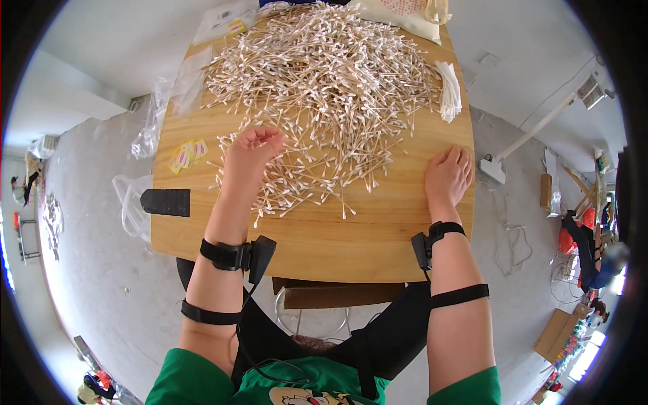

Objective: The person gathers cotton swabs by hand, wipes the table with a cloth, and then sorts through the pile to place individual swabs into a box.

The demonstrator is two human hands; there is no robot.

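Observation:
A big heap of cotton swabs (331,67) with wooden sticks and white tips covers the far half of the wooden table, and loose ones spread toward me. Over the left part of the scattered swabs is my left hand (251,154), its fingers curled in a pinch. Whatever it may hold is too small to tell. My right hand (449,177) rests at the table's right edge, apart from the heap, with fingers curled together and their undersides hidden. Farther along that edge lies a bundle of white strips (448,92).
Yellow-and-white packets (188,155) and a black strip (166,202) lie on the table's left side. Clear plastic bags (154,121) hang over that edge. A cream cloth bag (405,17) is at the far right. A white power strip (493,170) stands beyond the right edge.

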